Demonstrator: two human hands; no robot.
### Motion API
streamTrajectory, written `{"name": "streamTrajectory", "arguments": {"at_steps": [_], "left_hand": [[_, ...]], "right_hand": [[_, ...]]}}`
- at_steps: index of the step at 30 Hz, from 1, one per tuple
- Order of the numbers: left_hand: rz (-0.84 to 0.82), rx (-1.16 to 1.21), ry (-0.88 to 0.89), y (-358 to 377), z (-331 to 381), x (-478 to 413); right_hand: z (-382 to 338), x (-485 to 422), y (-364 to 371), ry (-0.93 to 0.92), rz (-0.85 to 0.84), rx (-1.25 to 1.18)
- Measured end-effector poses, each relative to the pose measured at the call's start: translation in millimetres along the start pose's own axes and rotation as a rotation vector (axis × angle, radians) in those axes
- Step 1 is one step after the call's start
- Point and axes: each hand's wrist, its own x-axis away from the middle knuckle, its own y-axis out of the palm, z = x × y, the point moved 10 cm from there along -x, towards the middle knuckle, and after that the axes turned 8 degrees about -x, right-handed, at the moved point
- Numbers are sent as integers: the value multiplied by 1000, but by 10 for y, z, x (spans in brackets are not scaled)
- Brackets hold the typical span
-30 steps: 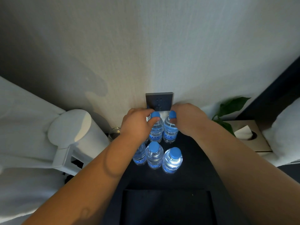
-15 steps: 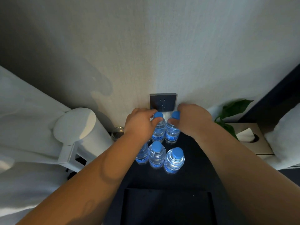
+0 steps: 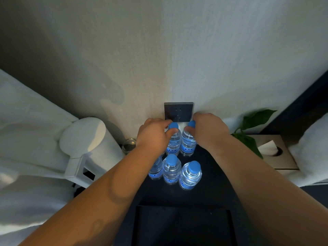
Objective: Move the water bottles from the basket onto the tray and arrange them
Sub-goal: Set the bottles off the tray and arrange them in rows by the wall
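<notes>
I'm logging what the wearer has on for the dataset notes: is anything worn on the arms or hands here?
Nothing shows: the left hand and right hand are bare, with no gloves, rings or watch in view. Both forearms are bare too, with no sleeves reaching into the picture.

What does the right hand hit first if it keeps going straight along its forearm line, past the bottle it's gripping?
Probably the wall. The right hand grips the back-right bottle by its neck, pointing up-left in the view toward the dark wall socket. Nothing else shows between them; the depth of that gap is unclear.
</notes>
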Motion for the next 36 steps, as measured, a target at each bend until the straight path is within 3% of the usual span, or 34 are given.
{"name": "streamTrajectory", "arguments": {"at_steps": [11, 15, 20, 23, 30, 36], "left_hand": [[-22, 3, -15, 44, -21, -33], [-5, 14, -6, 0, 10, -28], [30, 72, -54, -79, 6, 3], [101, 142, -81, -239, -44, 18], [196, 248, -43, -575, -178, 302], [40, 126, -16, -536, -334, 814]], "right_hand": [[42, 27, 105, -11, -29, 33], [199, 155, 166, 44, -37, -63], [234, 412, 70, 91, 112, -155], [12, 565, 7, -19, 146, -257], [-568, 936, 255, -319, -65, -130], [-639, 1059, 325, -346, 7, -52]]}}
